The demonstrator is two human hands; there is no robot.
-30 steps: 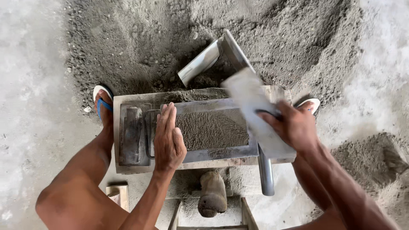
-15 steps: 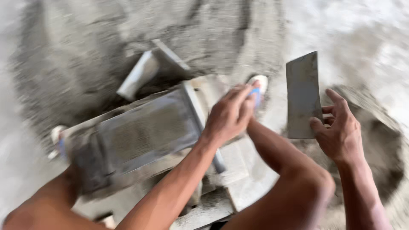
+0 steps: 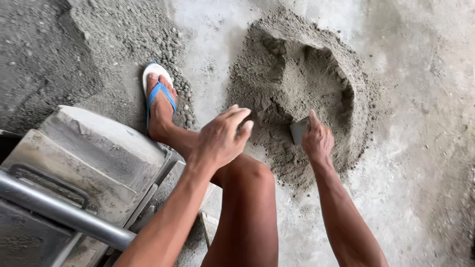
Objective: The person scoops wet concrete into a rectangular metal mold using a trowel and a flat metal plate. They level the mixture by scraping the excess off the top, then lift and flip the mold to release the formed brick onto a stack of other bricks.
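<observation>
Two hands, the left hand (image 3: 220, 138) and the right hand (image 3: 316, 141); one flat metal plate (image 3: 299, 131) in the right; one sandal (image 3: 159, 94) and one metal mould (image 3: 84, 173) left of them.

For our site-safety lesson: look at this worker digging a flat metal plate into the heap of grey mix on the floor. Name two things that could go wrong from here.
1. The right hand is bare and pushes the flat metal plate into the heap of grey mix; the plate's edge or the gritty mix could cut or irritate skin.
2. The foot wears only an open blue sandal beside loose gravel and the metal mould box, so a slip or stubbed toes seem possible.
</observation>
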